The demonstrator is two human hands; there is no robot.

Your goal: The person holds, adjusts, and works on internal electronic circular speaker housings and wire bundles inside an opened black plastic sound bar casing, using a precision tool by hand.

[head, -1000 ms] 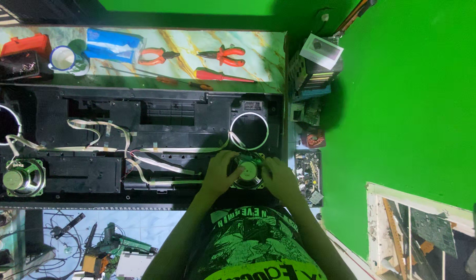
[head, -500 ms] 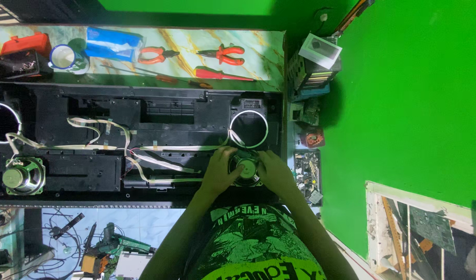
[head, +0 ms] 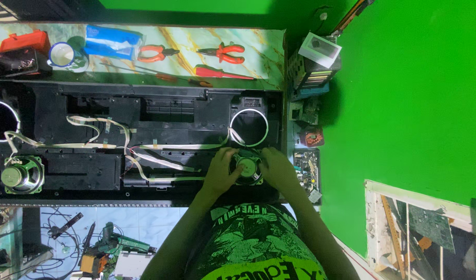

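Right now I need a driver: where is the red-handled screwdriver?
In the head view, the red-handled screwdriver lies on the marbled shelf above the black casing, just below the red pliers, right of centre.

Left hand [head: 221,171], right hand [head: 277,168], fingers curled

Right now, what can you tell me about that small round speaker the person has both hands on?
The small round speaker lies with its magnet side up: a pale metallic disc in the middle, ringed by a dark frame with green edging. It sits in the near right part of the long black plastic housing, just below an open round white-rimmed hole. The left hand cups its left side and the right hand its right. Whether it is fastened down cannot be told.
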